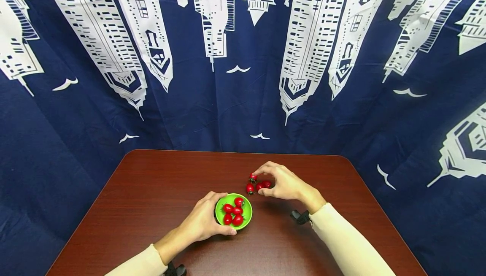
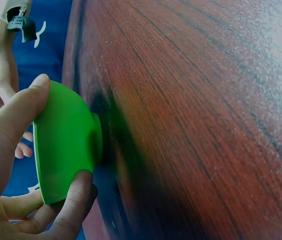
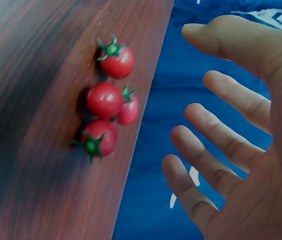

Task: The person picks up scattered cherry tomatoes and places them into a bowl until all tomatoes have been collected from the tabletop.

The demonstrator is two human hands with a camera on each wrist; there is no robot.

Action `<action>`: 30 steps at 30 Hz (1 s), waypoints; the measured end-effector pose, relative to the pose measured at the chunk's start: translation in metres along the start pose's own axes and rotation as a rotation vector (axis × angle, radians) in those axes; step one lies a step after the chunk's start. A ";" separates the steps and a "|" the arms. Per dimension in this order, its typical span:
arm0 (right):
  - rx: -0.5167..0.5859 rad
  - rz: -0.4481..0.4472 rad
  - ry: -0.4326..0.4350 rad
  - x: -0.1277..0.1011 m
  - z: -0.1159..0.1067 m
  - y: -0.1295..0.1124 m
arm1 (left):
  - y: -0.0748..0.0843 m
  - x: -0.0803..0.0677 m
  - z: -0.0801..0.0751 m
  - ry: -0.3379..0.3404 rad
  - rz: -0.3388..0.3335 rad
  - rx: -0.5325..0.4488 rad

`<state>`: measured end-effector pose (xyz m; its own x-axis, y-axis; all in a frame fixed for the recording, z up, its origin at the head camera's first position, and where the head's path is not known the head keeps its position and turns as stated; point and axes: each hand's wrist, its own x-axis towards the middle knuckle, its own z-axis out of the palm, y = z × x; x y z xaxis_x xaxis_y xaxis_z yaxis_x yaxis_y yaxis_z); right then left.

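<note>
Two hands, one green bowl, nine cherry tomatoes on a brown table.

The left hand curls around the green bowl, which holds five tomatoes. Just beyond the bowl, four loose tomatoes lie clustered on the table; the right hand hovers over them, fingers spread and relaxed, holding nothing.

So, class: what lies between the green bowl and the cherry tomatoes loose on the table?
Only bare wooden table separates the green bowl from the loose cherry tomatoes, seen in the head view.
</note>
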<state>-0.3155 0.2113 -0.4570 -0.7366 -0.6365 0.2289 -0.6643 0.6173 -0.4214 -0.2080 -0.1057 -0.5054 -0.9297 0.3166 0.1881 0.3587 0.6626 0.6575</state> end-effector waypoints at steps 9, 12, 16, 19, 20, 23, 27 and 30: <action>0.038 0.033 -0.026 -0.005 0.006 0.026 | -0.001 0.001 0.001 -0.001 0.006 0.000; 0.046 0.060 -0.039 -0.006 0.007 0.032 | -0.001 0.000 0.002 0.000 0.015 0.006; 0.037 0.089 -0.049 -0.006 0.011 0.039 | -0.001 0.000 0.002 -0.002 0.006 -0.003; 0.030 0.093 -0.054 -0.006 0.014 0.044 | 0.000 0.000 0.002 -0.002 -0.007 -0.009; 0.030 0.092 -0.055 -0.006 0.014 0.045 | 0.000 0.000 0.001 -0.001 -0.008 -0.009; 0.042 0.092 -0.059 -0.007 0.017 0.049 | 0.000 0.000 0.002 -0.001 -0.011 -0.007; 0.057 0.101 -0.059 -0.008 0.019 0.054 | 0.000 0.000 0.001 -0.001 -0.003 -0.002; 0.062 0.096 -0.054 -0.007 0.020 0.056 | 0.000 0.000 0.000 0.000 0.004 0.002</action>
<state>-0.3451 0.2415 -0.4997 -0.7875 -0.6007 0.1377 -0.5805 0.6481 -0.4929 -0.2076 -0.1058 -0.5054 -0.9283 0.3190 0.1910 0.3625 0.6629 0.6551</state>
